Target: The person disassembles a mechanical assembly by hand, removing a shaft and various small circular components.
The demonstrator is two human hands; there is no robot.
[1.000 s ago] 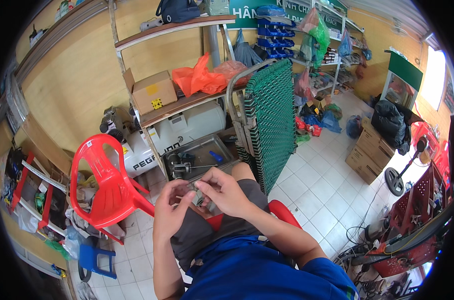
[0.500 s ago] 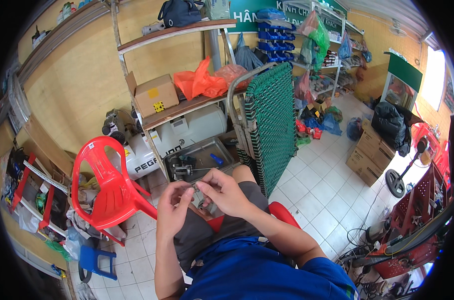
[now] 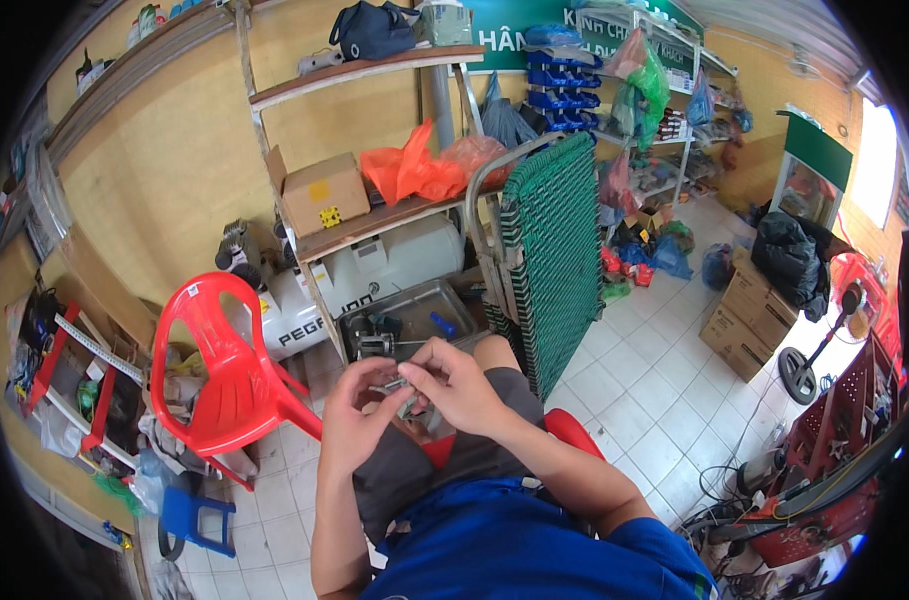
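My left hand (image 3: 358, 412) and my right hand (image 3: 457, 388) meet above my lap, fingertips pinched together. Between them is a small grey metal part (image 3: 399, 382), mostly covered by the fingers; its exact kind cannot be made out. Just beyond the hands, a metal tray (image 3: 412, 306) lies low by the shelf. At its near left side sits a metal mechanism with a thin rod (image 3: 376, 344), and a blue-handled tool (image 3: 442, 324) lies inside the tray.
A red plastic chair (image 3: 222, 380) stands to the left, with a small blue stool (image 3: 197, 522) nearer. A folded green woven cot (image 3: 553, 260) rises ahead on the right. Behind the tray is a white air compressor tank (image 3: 405, 250). Cardboard boxes (image 3: 745, 318) stand farther right.
The view has shifted slightly, so the surroundings sit a little lower and to the right. My fingers have moved a little around the small metal part, and more of it shows.
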